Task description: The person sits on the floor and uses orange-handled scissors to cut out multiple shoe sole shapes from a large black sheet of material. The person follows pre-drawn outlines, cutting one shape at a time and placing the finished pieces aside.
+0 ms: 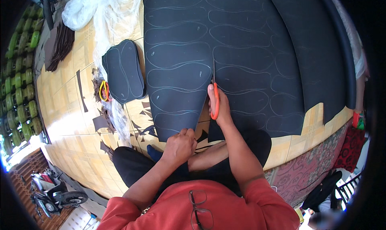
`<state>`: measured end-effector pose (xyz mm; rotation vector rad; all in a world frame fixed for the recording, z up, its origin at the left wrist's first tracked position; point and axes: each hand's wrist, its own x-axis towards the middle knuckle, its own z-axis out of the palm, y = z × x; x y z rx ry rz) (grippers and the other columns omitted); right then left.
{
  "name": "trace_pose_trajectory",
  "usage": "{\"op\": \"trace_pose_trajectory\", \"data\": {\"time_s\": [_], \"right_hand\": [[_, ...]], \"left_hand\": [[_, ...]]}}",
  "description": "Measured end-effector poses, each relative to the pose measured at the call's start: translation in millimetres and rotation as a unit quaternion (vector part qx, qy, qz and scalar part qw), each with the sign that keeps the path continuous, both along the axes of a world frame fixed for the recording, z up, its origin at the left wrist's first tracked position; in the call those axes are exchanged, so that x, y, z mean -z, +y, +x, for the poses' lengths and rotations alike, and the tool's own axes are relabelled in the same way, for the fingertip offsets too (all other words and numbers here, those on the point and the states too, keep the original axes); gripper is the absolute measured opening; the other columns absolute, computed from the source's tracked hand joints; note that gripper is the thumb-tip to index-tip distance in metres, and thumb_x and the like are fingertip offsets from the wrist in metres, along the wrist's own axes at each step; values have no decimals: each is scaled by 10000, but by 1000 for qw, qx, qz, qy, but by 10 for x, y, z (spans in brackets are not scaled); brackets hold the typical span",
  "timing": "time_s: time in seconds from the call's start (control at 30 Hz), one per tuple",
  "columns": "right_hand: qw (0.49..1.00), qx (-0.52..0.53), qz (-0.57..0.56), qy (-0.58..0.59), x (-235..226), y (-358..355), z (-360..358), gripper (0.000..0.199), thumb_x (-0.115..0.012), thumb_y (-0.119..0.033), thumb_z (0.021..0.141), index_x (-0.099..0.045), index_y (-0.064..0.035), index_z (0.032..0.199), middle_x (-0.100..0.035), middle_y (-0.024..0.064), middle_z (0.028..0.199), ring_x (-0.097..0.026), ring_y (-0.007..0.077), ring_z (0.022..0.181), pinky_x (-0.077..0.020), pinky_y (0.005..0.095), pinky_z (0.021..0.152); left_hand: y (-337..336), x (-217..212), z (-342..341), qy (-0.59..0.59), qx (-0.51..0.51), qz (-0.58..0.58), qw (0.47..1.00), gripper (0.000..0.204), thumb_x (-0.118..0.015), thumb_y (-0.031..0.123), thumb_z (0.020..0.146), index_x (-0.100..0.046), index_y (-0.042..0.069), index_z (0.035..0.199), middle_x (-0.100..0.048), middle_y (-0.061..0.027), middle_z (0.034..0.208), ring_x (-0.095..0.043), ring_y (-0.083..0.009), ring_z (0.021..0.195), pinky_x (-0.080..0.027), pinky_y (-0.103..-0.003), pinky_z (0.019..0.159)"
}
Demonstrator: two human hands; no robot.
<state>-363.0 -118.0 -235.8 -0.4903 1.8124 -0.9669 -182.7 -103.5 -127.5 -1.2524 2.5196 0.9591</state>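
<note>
A large black sheet (241, 41) with rows of sole outlines drawn in pale lines lies spread in front of me. My right hand (220, 105) grips orange-handled scissors (216, 99), whose blades point away from me into the sheet. Behind them a cut runs back to the near edge, splitting the sheet in two. My left hand (181, 145) is closed on the near edge of the left part, beside the cut. Left of the sheet sits a stack of cut black pieces (124, 71), the top one marked with sole outlines.
Yellow-handled scissors (104, 91) lie by the stack among dark scraps (102, 121) on the tiled floor (68, 113). Crumpled clear plastic (108, 12) and brown sheets (60, 47) are at far left. Another black sheet (313, 41) lies to the right, near a patterned rug (299, 169).
</note>
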Motion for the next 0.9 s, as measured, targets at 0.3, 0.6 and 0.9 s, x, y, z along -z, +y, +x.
{"op": "trace_pose_trajectory", "data": {"time_s": [0.3, 0.6, 0.9], "right_hand": [[1000, 9, -6, 14, -172, -108, -36, 629, -473, -623, 922, -525, -25, 732, -403, 9, 495, -434, 110, 402, -344, 258, 389], [998, 48, -1, -41, -293, -358, -95, 651, -480, -609, 926, -550, 9, 736, -394, 13, 482, -406, 106, 376, -312, 266, 360], [999, 33, -14, -39, -261, -615, -287, 677, -500, -618, 913, -554, 36, 743, -407, 18, 503, -385, 103, 378, -303, 265, 349]], "left_hand": [[-47, -35, 100, 30, -40, 26, 998, 133, -596, 115, 838, -527, 3, 857, -596, -193, 800, -623, -382, 722, -521, -453, 663], [-122, -85, 195, 28, -36, 0, 999, 144, -598, 119, 847, -510, 4, 850, -578, -194, 790, -609, -395, 678, -511, -467, 612], [-144, -142, 253, 0, -33, 2, 999, 141, -595, 136, 844, -528, 13, 857, -592, -179, 794, -635, -354, 695, -530, -429, 633]]}}
